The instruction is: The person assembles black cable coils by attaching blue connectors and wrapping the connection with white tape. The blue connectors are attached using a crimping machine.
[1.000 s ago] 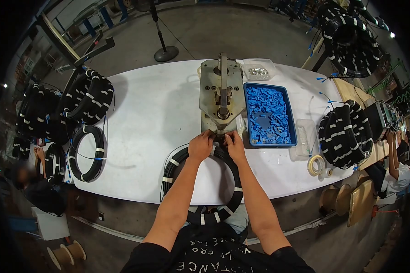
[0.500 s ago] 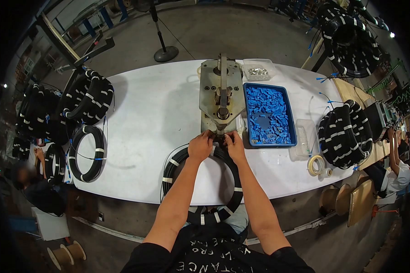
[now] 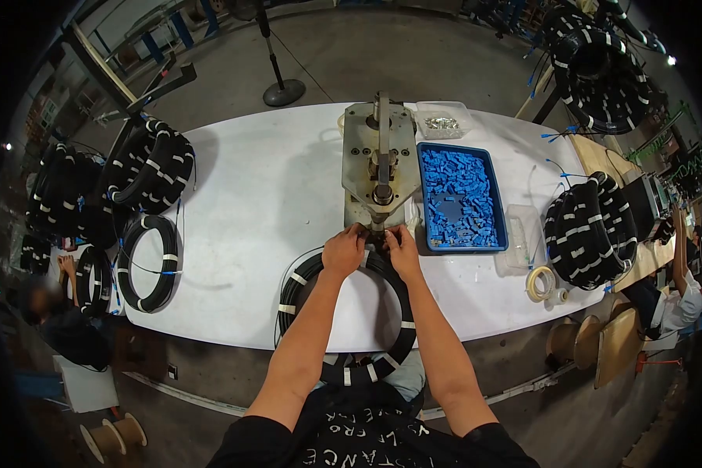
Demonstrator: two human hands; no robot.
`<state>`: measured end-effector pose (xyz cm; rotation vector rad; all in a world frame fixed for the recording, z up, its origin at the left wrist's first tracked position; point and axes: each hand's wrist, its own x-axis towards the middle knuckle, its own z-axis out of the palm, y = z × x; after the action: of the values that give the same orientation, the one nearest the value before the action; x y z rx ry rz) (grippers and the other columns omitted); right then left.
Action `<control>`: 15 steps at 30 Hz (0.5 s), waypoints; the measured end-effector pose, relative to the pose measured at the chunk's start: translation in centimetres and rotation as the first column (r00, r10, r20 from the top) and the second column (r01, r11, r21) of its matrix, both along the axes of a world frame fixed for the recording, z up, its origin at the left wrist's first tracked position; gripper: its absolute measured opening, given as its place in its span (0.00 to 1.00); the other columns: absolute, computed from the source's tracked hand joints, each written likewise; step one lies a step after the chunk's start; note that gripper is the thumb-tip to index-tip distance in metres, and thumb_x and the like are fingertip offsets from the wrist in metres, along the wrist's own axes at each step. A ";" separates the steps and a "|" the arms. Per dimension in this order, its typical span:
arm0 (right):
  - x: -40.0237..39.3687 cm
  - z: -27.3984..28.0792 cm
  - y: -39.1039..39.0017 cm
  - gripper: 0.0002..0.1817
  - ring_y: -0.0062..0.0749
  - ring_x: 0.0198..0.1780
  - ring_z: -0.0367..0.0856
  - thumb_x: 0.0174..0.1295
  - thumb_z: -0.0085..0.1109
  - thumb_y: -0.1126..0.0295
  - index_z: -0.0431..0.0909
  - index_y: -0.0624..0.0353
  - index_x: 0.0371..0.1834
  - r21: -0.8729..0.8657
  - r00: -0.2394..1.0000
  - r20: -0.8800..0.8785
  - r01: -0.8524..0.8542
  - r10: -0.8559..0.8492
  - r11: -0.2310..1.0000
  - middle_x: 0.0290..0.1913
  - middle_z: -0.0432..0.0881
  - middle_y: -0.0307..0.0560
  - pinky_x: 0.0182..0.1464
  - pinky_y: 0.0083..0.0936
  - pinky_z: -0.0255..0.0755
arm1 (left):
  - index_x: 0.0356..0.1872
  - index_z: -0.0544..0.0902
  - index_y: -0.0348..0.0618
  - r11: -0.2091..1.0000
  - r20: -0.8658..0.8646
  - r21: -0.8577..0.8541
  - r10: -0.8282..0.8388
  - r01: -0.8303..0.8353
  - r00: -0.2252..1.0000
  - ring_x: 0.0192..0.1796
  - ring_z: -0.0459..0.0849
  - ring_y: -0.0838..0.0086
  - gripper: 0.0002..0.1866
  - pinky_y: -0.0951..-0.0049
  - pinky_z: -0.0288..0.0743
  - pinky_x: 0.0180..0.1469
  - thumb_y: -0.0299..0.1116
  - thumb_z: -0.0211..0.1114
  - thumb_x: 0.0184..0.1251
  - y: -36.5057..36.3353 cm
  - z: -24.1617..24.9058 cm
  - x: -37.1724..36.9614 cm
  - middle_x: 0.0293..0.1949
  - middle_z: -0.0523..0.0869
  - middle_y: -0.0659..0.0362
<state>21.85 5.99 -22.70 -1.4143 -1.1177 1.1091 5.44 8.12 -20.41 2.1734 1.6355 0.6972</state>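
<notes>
Just below the head of a metal bench press, my left hand is closed in a pinch at its lower front. My right hand faces it from the other side, fingers also pinched together. What the fingertips hold is too small and hidden to make out. A coil of black cable with white tape bands lies under my forearms and hangs over the table's front edge. One thin strand of it arcs up to my left hand.
A blue tray of small blue parts stands right of the press, near clear boxes and tape rolls. Taped cable coils lie left and right. People work at both sides.
My hands, the press and the coil stay in place. At far right, a co-worker's arm has shifted slightly upward.
</notes>
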 end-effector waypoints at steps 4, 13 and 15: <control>-0.2 0.2 0.1 0.06 0.18 0.32 0.76 0.73 0.54 0.68 0.74 0.59 0.43 -0.004 1.000 0.010 0.009 -0.009 1.000 0.32 0.76 0.35 0.34 0.18 0.70 | 0.41 0.78 0.45 1.000 0.016 -0.002 -0.006 0.006 1.000 0.37 0.85 0.49 0.07 0.52 0.78 0.38 0.36 0.56 0.69 -0.1 0.6 0.1 0.36 0.86 0.50; -0.2 0.4 0.1 0.07 0.18 0.32 0.75 0.73 0.54 0.67 0.74 0.59 0.43 0.008 1.000 0.011 0.015 -0.015 1.000 0.32 0.76 0.36 0.33 0.18 0.69 | 0.40 0.78 0.46 0.999 0.063 0.039 -0.022 0.020 0.998 0.36 0.85 0.49 0.07 0.52 0.78 0.37 0.35 0.56 0.69 -0.3 0.8 0.0 0.35 0.86 0.50; -0.2 0.1 0.1 0.07 0.17 0.32 0.76 0.73 0.54 0.67 0.74 0.59 0.44 0.015 1.000 0.005 0.015 -0.016 1.000 0.33 0.76 0.36 0.32 0.18 0.69 | 0.41 0.79 0.47 0.999 0.075 0.028 -0.030 0.028 0.997 0.37 0.85 0.50 0.07 0.52 0.78 0.38 0.36 0.56 0.69 -0.2 0.8 0.0 0.35 0.86 0.52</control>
<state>21.68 6.13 -22.56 -1.4128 -1.1144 1.0851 5.49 7.93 -19.57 2.1573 1.5627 0.7878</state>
